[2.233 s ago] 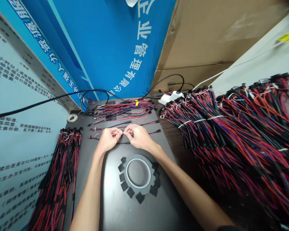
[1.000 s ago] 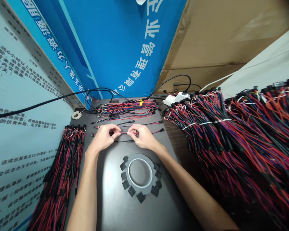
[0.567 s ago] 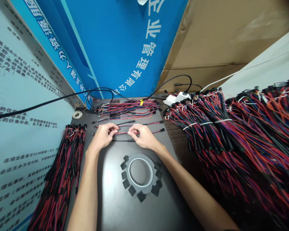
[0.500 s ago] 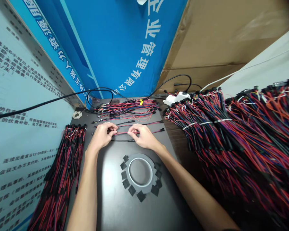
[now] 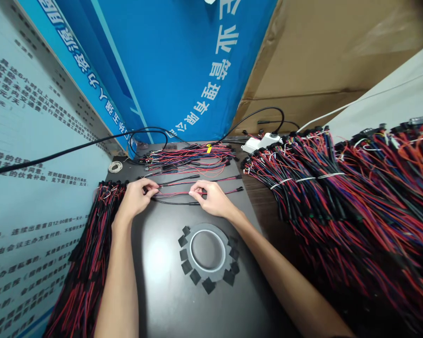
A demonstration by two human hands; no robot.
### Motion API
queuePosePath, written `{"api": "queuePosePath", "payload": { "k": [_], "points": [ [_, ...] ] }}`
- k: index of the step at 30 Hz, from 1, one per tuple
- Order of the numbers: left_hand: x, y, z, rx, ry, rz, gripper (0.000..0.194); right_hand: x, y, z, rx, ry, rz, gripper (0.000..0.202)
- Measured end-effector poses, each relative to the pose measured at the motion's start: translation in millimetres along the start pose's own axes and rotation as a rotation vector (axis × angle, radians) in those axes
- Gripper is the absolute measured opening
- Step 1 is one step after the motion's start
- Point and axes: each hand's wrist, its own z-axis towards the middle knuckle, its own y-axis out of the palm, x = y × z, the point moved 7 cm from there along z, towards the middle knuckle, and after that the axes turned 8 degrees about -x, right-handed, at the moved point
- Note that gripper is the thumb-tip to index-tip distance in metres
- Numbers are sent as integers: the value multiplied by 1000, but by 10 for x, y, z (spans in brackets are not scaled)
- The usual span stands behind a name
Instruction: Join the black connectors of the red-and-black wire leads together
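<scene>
My left hand (image 5: 141, 196) is closed in a pinch on the left part of a thin red-and-black wire cable (image 5: 174, 194). Across from it, my right hand (image 5: 211, 198) pinches the same cable farther right, and the connector end sticks out beyond the fingers. Between the hands the wires run nearly straight, just above the dark table. A black sheathed cable (image 5: 176, 203) passes just below, its left part near my left hand. Closer to me lies a grey ring (image 5: 211, 275) with several black square pieces (image 5: 208, 285) stuck along its edge.
Behind the hands lies a heap of red-and-black wires (image 5: 190, 157) with a yellow tag. Large tied cable bundles (image 5: 324, 188) fill the right side; another bundle (image 5: 91, 263) lies at the left. A white power adapter (image 5: 259, 143), a coiled cord (image 5: 115, 166) and a blue panel (image 5: 183, 61) stand around.
My left hand has slid left along the cable, widening the gap between the hands. My right hand stays almost in place, still pinching. The view has shifted slightly.
</scene>
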Motion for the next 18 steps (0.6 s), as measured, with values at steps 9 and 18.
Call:
{"api": "queuePosePath", "payload": {
  "k": [9,18],
  "points": [
    [636,303,57,-117,148,-149,19,10,9,3,-5,31,8,14],
    [701,636,93,-257,185,-18,17,28,15,14,2,5,-26,10]
  ]
}}
